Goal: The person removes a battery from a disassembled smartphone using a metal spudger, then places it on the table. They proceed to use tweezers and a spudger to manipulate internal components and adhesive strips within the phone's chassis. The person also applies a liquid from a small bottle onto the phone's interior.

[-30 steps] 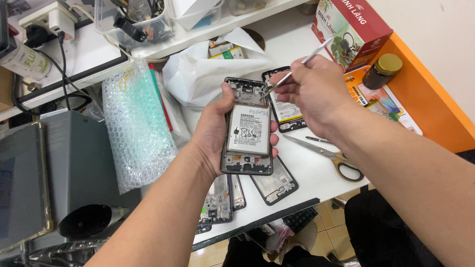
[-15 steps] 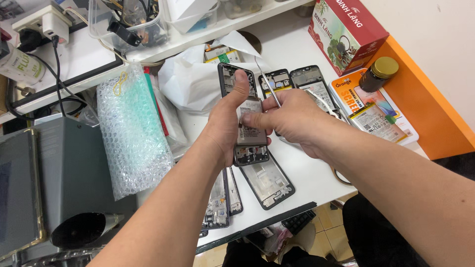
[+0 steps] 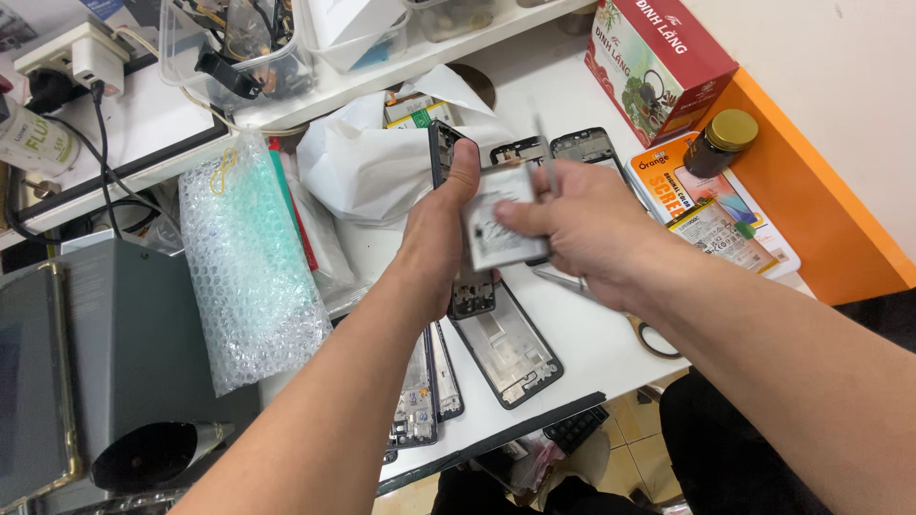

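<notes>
My left hand (image 3: 434,250) grips an opened black phone (image 3: 472,298) above the white table, thumb pressed on its upper edge. My right hand (image 3: 596,224) pinches a flat grey-white battery (image 3: 498,234) that stands tilted off the phone's inside. The same hand also carries thin metal tweezers (image 3: 541,153), whose tip points up and away. Both hands meet over the phone, and most of the phone's body is hidden behind them and the battery.
Several bare phone frames (image 3: 510,348) lie on the table under my hands, with scissors (image 3: 654,336) to the right. A bubble-wrap roll (image 3: 250,272) and grey machine (image 3: 124,324) lie left. A red box (image 3: 658,52) and gold-lidded jar (image 3: 722,143) stand at the back right.
My right hand came down from above with the tweezers onto the phone. It now holds the battery tilted up from the phone. The left hand kept its grip and shifted slightly.
</notes>
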